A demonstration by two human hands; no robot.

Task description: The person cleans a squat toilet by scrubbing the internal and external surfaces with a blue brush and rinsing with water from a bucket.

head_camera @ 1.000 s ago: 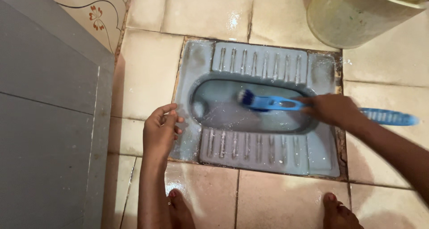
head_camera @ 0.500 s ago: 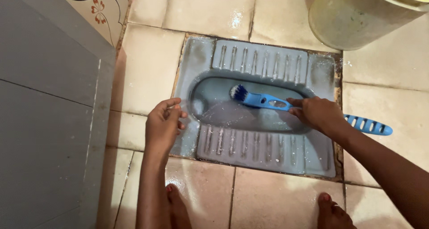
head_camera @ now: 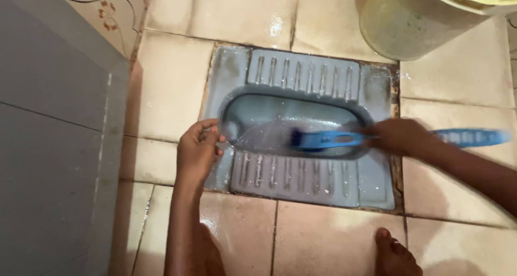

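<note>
Right hand (head_camera: 401, 137) clamped on blue brush (head_camera: 328, 140) mid-handle; bristle head, blurred, now lower in the squat pan (head_camera: 377, 87) bowl than a moment ago, so scrubbing strokes apparently continue. Left hand (head_camera: 196, 152) loosely curled, empty, at pan's left rim. Bucket (head_camera: 409, 23) beyond.

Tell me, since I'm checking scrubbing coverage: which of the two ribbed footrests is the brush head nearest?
The near ribbed footrest, on the side of the person's feet. The blue brush, held in the right hand, has its head just above it; the far footrest lies across the bowl.

Blue long-handled brush (head_camera: 328, 140) (motion-blurred) lies across the grey-blue squat pan's (head_camera: 301, 71) bowl.
</note>
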